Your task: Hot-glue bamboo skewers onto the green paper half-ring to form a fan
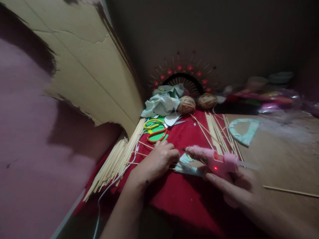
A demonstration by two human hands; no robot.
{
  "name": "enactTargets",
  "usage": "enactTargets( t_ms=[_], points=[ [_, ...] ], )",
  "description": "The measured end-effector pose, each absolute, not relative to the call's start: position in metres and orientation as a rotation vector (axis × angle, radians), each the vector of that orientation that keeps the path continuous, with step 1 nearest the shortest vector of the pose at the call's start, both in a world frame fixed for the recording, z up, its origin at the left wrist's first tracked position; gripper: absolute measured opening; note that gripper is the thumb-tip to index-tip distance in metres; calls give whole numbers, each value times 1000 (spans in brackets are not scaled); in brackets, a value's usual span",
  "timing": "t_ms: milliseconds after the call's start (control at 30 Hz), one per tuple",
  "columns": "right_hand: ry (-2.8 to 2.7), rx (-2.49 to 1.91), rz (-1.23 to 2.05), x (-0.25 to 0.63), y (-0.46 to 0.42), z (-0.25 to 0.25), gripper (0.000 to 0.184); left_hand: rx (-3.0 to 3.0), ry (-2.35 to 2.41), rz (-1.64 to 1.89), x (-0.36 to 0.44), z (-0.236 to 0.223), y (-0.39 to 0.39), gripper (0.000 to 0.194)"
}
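My right hand (pixel 239 189) is wrapped around a pink hot glue gun (pixel 224 162). Its red light is on, a clear glue stick pokes out the back, and the nozzle points left toward my other hand. My left hand (pixel 159 159) is closed, its fingertips mostly hidden, pinching a thin bamboo stick at a pale blue fabric-covered piece (pixel 186 168). Several bamboo sticks (pixel 132 163) reach out from under that hand to the left. The fabric piece lies on the red cloth (pixel 169 192), just below the glue gun's nozzle and partly covered by my hands.
Bundled bamboo sticks (pixel 112 166) and a white cord (pixel 117 179) lie left. Yellow- and orange-handled scissors (pixel 157 135) rest ahead, near crumpled fabric (pixel 161 101) and twine balls (pixel 186 105). Another fabric-covered piece (pixel 245 142) sits right. Torn cardboard (pixel 87 63) leans at left.
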State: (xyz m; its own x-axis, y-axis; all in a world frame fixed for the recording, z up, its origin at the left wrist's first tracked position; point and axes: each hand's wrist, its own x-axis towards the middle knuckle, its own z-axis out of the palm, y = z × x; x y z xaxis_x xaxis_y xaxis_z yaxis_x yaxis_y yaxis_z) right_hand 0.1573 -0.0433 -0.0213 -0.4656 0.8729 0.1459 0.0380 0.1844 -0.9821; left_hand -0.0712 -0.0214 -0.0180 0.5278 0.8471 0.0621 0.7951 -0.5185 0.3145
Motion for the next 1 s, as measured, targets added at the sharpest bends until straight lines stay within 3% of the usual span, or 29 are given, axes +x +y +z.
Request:
enactTargets(
  t_ms=[667, 1000],
  points=[
    [-1666, -1018, 1349, 154, -41, -14, 32, 2572, 1329, 381, -74, -17, -23, 16],
    [-1638, -1001, 1368, 154, -41, -15, 37, 2612, 1288, 374, -75, -21, -20, 23]
  ],
)
